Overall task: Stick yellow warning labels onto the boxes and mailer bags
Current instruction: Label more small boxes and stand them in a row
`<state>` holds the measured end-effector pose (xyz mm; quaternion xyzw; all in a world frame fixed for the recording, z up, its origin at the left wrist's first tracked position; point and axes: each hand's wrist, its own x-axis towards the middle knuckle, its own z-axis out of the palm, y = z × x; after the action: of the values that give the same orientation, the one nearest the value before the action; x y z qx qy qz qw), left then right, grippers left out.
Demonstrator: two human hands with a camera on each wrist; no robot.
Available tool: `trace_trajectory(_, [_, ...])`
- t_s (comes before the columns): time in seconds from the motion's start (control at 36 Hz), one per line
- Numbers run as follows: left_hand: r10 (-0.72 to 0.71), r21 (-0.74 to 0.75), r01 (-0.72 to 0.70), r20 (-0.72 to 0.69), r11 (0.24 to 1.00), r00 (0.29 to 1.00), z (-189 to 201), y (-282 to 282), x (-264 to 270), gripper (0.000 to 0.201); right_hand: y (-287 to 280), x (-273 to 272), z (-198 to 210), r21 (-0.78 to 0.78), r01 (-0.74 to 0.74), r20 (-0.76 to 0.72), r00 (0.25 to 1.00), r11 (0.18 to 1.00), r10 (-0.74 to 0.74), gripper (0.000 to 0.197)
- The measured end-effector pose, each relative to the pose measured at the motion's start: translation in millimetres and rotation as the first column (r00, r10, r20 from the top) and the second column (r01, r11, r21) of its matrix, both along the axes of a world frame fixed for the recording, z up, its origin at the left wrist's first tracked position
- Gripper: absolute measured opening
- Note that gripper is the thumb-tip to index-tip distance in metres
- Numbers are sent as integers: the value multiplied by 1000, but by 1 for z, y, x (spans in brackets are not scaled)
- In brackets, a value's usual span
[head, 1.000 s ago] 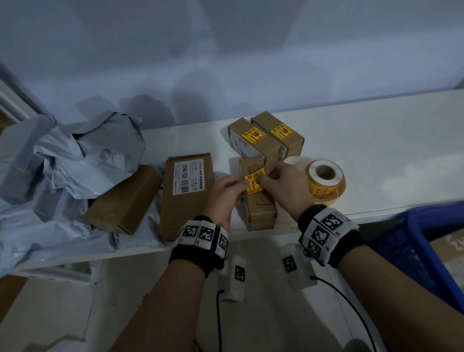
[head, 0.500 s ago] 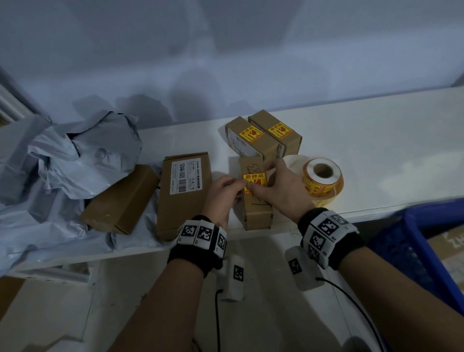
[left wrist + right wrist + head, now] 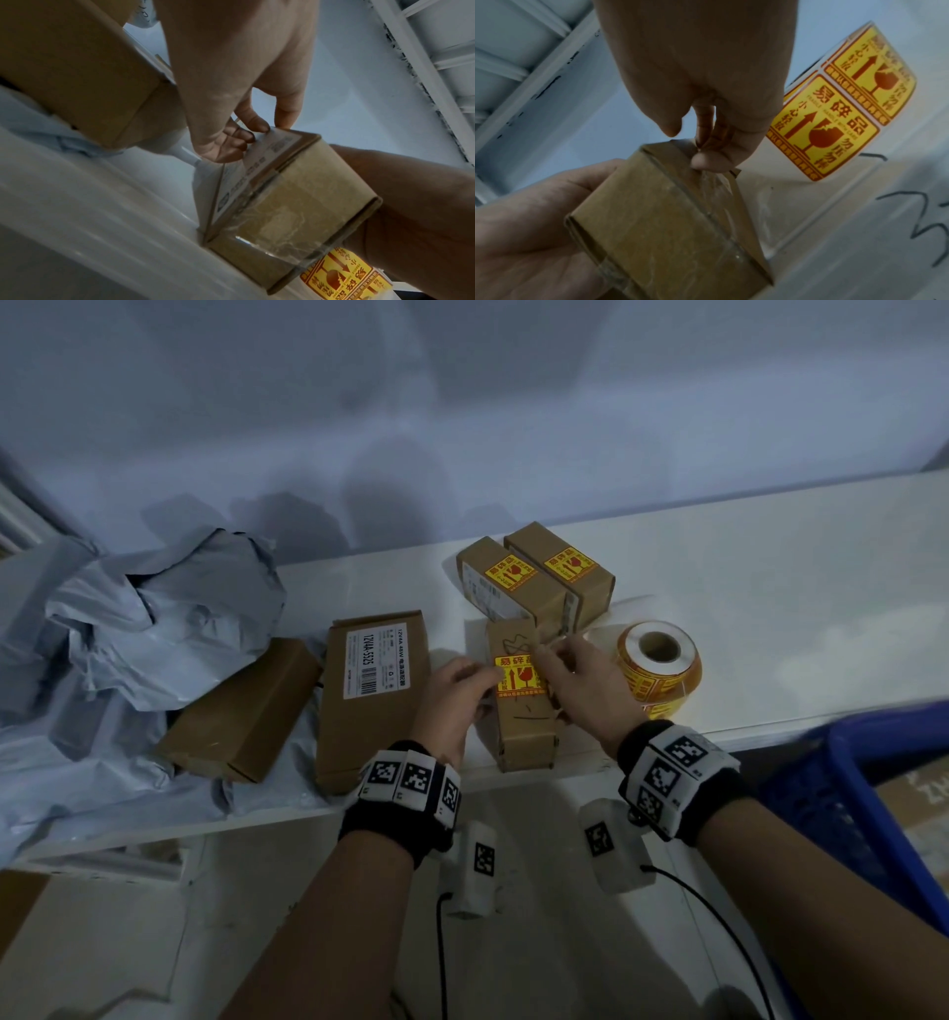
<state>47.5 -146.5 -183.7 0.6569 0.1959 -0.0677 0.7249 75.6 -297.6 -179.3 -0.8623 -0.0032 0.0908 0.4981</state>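
Near the front edge of a white shelf (image 3: 770,618), about midway along it, a narrow brown cardboard box (image 3: 524,721) lies lengthwise with a yellow warning label (image 3: 518,677) on its top face. Both bare hands are on this box. The left hand (image 3: 452,706) rests against the box's left side, its fingers curled around the top edge and its thumb touching the label's left edge. The right hand (image 3: 585,680) reaches over from the right, its fingertips pressing on the label's right edge and its thumb against the box's right side. Just beside that hand, to the right, a roll of yellow labels (image 3: 660,667) stands on end on the shelf. Toward the back edge, two small brown boxes (image 3: 534,582) sit side by side, touching, each already wearing a yellow label. Left of the held box lies a larger flat carton (image 3: 369,701) with a white barcode sticker, and further left another brown box (image 3: 241,711) sits tilted on crumpled grey mailer bags (image 3: 154,618), which heap over the shelf's left end. Below the shelf's right end, a blue crate (image 3: 873,793) shows.
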Motion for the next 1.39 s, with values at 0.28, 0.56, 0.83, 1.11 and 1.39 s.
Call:
trace_trajectory(0.28, [-24, 77, 25, -15, 997, 1000, -3, -2, 3, 35, 9, -5, 3, -68, 7, 0, 1000, 998, -7, 35])
trace_trajectory(0.56, [-30, 183, 34, -23, 982, 999, 0, -5, 4, 42, 7, -7, 6, -31, -8, -31, 1000, 999, 7, 37])
trace_trajectory(0.83, [6, 239, -1, -19, 971, 1000, -3, -9, 5, 41, 4, -6, 3, -80, -42, 12, 999, 996, 43, 32])
trace_trajectory(1.11, [-55, 215, 47, 31, 976, 998, -5, -5, -1, 25, 2, -12, 2, -86, -64, 54, 996, 994, 69, 36])
trace_trajectory(1.39, [-75, 205, 63, 54, 977, 996, -3, -7, -6, 24, -2, -16, 5, -57, -90, 26, 995, 994, 92, 40])
